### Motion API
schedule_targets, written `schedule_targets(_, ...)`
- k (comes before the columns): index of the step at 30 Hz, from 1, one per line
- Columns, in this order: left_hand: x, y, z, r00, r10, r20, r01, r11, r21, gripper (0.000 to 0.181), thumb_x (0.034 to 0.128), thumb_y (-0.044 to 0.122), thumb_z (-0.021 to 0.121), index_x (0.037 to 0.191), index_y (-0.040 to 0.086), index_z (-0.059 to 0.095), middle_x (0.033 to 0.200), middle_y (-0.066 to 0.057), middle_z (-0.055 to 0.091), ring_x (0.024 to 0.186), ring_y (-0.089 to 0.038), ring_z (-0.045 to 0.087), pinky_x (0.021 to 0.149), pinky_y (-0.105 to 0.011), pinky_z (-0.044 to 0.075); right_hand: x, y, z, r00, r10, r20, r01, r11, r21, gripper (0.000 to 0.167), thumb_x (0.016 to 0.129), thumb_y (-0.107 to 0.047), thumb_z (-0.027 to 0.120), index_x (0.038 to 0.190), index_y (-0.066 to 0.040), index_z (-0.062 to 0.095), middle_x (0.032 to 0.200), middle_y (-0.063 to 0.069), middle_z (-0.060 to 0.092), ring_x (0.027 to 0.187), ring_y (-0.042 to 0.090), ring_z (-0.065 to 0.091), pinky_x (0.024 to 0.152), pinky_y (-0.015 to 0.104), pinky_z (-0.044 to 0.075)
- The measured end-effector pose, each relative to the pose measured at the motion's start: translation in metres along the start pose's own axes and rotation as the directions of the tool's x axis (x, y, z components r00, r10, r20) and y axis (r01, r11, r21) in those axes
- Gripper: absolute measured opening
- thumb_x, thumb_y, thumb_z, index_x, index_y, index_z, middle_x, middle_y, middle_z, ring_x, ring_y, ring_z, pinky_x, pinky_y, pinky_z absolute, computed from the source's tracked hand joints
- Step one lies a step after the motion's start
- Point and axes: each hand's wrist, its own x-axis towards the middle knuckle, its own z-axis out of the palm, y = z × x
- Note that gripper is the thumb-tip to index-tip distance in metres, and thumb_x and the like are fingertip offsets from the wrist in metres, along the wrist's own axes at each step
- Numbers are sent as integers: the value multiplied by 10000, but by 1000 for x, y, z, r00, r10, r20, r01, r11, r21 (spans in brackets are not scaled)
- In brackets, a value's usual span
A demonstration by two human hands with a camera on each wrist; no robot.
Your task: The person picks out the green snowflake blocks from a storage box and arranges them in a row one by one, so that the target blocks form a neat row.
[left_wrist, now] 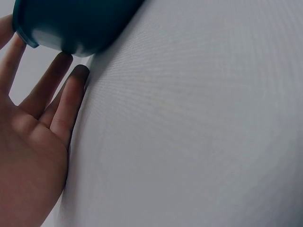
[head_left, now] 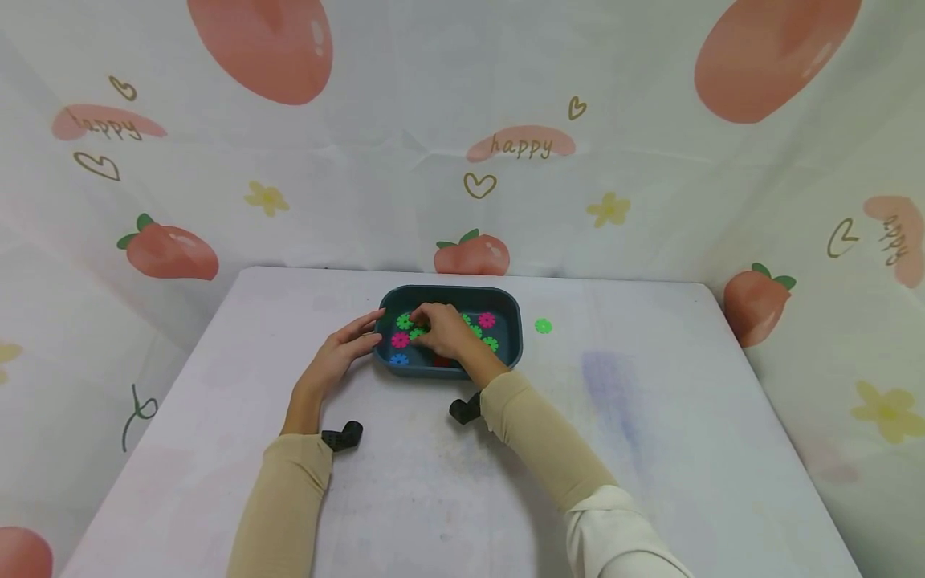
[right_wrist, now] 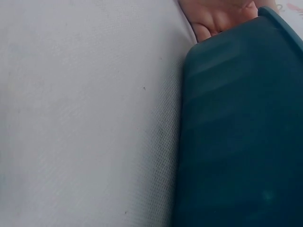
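A dark teal rectangular tray (head_left: 450, 372) holds several small flower-shaped plastic pieces in green, pink, blue and red. At its left end, my left hand (head_left: 336, 359) touches the rim and wall with outstretched fingers; the left wrist view shows those fingers (left_wrist: 45, 90) against the tray's outer wall (left_wrist: 71, 28). My right hand (head_left: 446, 331) reaches over the near rim into the tray. Its thumb and forefinger are bent around a green flower piece (head_left: 417, 333), but whether they pinch it is unclear. In the right wrist view, the tray's side (right_wrist: 236, 127) hides the right fingers.
One green flower piece (head_left: 543, 326) lies on the white table (head_left: 694, 449) to the right of the tray. Black wrist-worn devices (head_left: 343, 436) stick out from both sleeves. Behind the table hangs a fruit-printed cloth (head_left: 405, 209).
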Motion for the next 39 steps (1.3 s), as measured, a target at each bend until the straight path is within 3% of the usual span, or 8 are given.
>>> schedule_targets(9,-1,0,0,1000,-8,-3,8,1000,-1,585,1008,438,617,1550,306,442,1628,-103,400,1450,-347,448,1273,-579,218,1,0,2,999,-5,32,7,998,-70,307,913,-141,775,1206,-79,707,1175,96,710,1106,234,647,1019,375,541)
schedule_targets(16,0,0,0,1000,16,8,-16,1000,-4,595,1018,418,610,1564,272,425,1627,-113,399,1460,-352,432,1266,-575,234,0,0,3,1000,-28,9,29,996,-83,301,894,-136,795,1178,-87,710,1089,89,686,1025,215,623,942,356,547)
schedule_targets(23,0,-2,0,1000,11,2,-11,1000,2,598,1015,429,610,1563,275,426,1629,-113,399,1448,-357,449,1263,-570,247,-2,-1,-3,1000,-12,-11,12,1000,23,173,930,-154,758,1089,-89,743,952,60,709,859,146,596,768,232,503)
schedule_targets(39,-2,0,-1,1000,4,-3,-4,1000,20,587,1012,444,608,1555,307,434,1636,-111,387,1442,-370,456,1269,-578,225,-18,6,-25,998,35,-49,-23,972,233,234,950,-203,738,1153,-87,735,996,56,701,888,154,619,702,211,503)
